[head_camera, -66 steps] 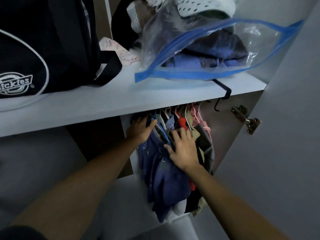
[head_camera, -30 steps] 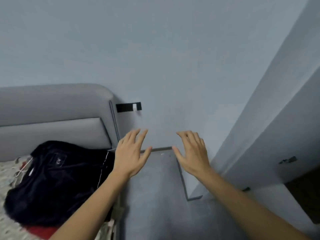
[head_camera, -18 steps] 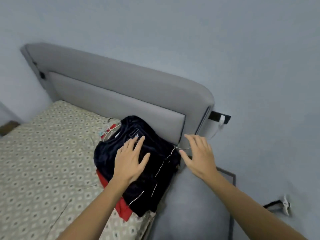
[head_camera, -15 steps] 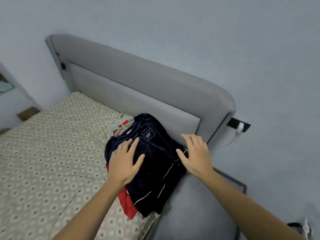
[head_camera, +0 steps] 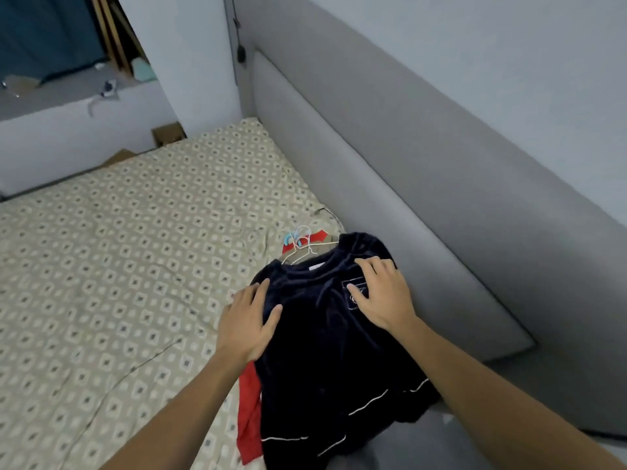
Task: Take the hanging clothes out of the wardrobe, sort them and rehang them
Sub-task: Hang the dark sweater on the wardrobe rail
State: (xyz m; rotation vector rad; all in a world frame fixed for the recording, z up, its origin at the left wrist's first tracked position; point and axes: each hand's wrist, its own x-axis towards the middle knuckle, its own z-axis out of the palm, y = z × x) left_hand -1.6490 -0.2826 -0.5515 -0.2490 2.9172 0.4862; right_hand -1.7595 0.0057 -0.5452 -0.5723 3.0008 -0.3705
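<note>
Head view: both hands came from the wardrobe, now flat on dark top (head_camera: 339, 334); left hand (head_camera: 247, 323) and right hand (head_camera: 383, 296) fingers straight, gripping nothing. Hangers (head_camera: 298, 240) just beyond fingertips on bed (head_camera: 118, 249). Sorting likely next.

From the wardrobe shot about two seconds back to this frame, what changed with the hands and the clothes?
The view swung from the wardrobe rail to the bed. Both hands left the hanging clothes empty and came down flat on the dark navy top: left hand at its left shoulder, right hand on the chest emblem. Neither grips anything. Over the last half second, the pile with the red garment and hangers stayed put.
</note>
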